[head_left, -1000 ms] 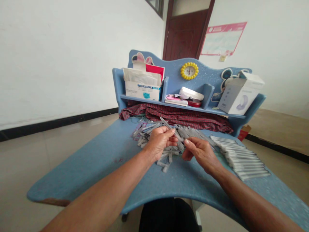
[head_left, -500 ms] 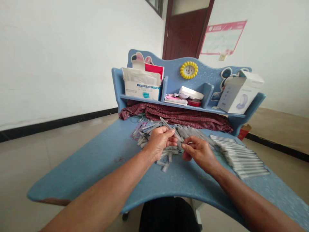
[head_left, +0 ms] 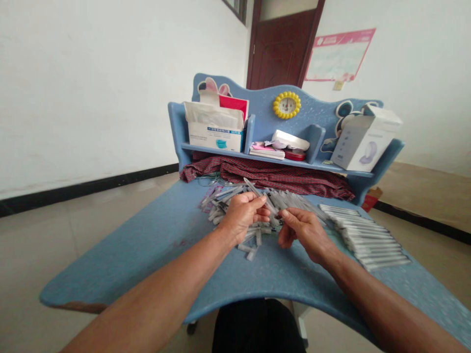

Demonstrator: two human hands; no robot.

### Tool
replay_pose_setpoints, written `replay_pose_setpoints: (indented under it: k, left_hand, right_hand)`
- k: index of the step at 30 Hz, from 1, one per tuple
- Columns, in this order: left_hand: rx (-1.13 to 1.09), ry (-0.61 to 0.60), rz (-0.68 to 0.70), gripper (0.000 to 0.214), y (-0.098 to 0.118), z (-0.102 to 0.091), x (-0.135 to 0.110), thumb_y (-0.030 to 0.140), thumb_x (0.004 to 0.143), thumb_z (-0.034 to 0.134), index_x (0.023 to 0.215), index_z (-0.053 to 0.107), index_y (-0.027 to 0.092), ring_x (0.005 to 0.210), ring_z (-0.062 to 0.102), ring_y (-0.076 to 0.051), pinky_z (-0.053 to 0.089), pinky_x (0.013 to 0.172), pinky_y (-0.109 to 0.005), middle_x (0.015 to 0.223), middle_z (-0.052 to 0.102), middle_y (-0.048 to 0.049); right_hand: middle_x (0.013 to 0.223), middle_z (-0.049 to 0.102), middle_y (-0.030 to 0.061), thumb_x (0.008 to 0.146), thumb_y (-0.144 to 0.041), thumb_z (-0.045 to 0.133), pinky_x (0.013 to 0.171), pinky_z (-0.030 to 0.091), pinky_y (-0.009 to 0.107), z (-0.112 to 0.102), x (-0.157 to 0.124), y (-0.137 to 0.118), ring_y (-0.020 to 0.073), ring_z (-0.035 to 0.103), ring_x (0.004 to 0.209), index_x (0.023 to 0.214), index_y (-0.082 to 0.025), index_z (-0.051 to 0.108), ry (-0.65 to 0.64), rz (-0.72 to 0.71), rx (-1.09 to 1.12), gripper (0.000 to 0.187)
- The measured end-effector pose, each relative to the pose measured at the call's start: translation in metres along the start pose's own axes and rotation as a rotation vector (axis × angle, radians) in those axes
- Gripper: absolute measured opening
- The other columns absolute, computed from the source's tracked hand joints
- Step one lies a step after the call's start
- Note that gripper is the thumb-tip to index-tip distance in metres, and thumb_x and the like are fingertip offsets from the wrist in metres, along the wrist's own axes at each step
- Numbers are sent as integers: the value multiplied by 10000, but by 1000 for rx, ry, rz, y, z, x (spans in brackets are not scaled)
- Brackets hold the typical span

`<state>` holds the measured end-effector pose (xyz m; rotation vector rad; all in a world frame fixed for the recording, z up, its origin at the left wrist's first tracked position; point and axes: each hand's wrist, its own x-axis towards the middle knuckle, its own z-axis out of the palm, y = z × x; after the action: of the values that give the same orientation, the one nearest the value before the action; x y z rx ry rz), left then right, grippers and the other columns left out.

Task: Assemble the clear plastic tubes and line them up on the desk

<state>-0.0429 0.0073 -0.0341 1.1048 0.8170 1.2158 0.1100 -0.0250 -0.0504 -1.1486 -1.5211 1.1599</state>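
A loose heap of grey sticks [head_left: 294, 201] lies in the middle of the blue desk [head_left: 154, 245]. My left hand [head_left: 243, 215] is closed around a bunch of these grey sticks [head_left: 253, 189], one of which pokes up past its fingertips. My right hand [head_left: 303, 230] sits just to the right, its thumb and fingers pinched at the near end of the same bunch. Several short pieces [head_left: 252, 250] lie under my left wrist. A tidy row of sticks [head_left: 368, 235] is laid out to the right of my right hand.
A red checked cloth [head_left: 272, 176] lies at the back under the blue shelf [head_left: 272, 159]. The shelf carries a mask box [head_left: 215, 132], papers [head_left: 267, 152], a red tin [head_left: 294, 156] and a white carton [head_left: 362, 142]. A yellow clock [head_left: 287, 105] hangs above.
My right hand's fingers shifted slightly at the end of the bunch. The left hand stays put. The view tilted a little.
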Motion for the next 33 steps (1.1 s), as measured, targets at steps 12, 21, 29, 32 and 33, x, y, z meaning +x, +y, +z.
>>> replay_pose_setpoints:
  k: [12,21,29,32,33]
  left_hand:
    - [1,-16,16,114,-4,-1,1,177,775,588,692,559,106,514,576,-97,519,490,-218,604,582,-23]
    - [-67,-135,46,96,2,0,-3,185,770,612,749,586,95,567,595,-102,526,538,-220,663,616,-40]
    - [-84,-130,61,132,2,0,-2,214,755,646,750,592,93,579,600,-106,527,558,-229,666,611,-35]
    - [-82,-144,59,127,1,0,-3,209,758,640,762,592,91,586,600,-109,528,559,-232,686,620,-47]
    - [-86,-152,59,129,2,0,-3,211,760,639,767,593,91,590,601,-111,529,559,-234,694,625,-53]
  right_hand:
    - [447,618,0,735,-482,615,376,388,216,0,0,-2,123,515,342,782,-181,505,-35,39,107,323]
    - [431,607,17,772,-425,585,360,382,211,-8,0,-3,128,518,328,753,-153,536,-228,137,401,277]
    - [443,613,-1,716,-406,677,376,379,196,-10,-1,-4,110,512,336,740,-168,510,-153,87,324,292]
    - [450,616,12,747,-422,640,383,380,200,-11,0,-2,112,521,342,712,-161,516,-191,104,358,290]
    - [449,616,14,761,-420,625,385,379,202,-12,0,-2,114,522,343,720,-159,523,-213,106,377,283]
